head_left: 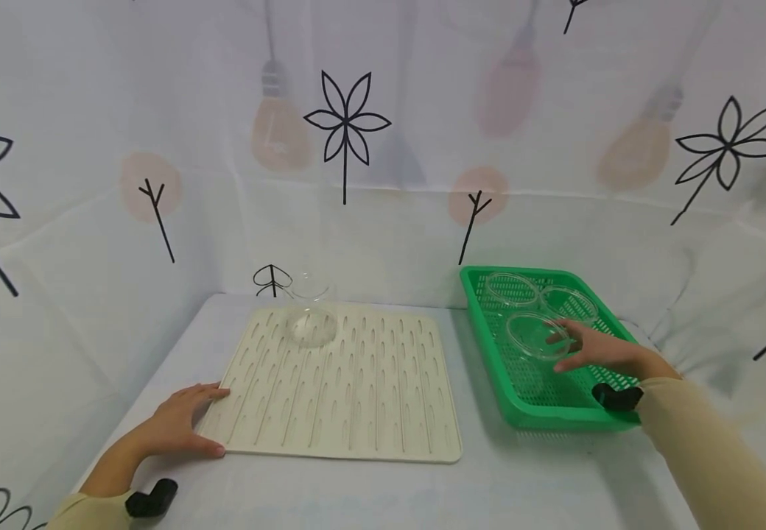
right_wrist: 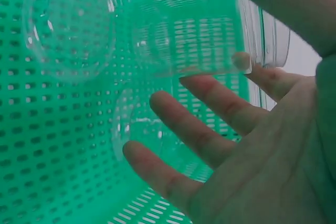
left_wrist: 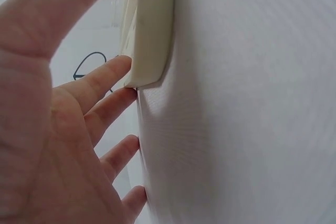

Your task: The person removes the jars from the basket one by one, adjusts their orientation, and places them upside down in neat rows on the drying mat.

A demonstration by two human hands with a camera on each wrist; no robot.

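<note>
My left hand (head_left: 174, 423) lies at the left edge of a cream ribbed drying mat (head_left: 350, 434), thumb by its near corner. In the left wrist view its fingers (left_wrist: 107, 77) are spread, with fingertips right at the mat's edge. My right hand (head_left: 598, 350) reaches over a green basket (head_left: 515, 412) with loosely spread fingers. It is beside the nearest clear round container (head_left: 532, 338); in the right wrist view this container (right_wrist: 205, 35) lies between thumb and fingers. Two more clear containers, a left one (head_left: 512, 291) and a right one (head_left: 568, 303), stand farther back in the basket.
Another clear container (head_left: 311, 331) stands on the far left part of the mat. White cloth (head_left: 370, 243) with printed plants and bulbs hangs behind the white-covered table (head_left: 330, 493). The basket stands right of the mat, its rim raised above the table.
</note>
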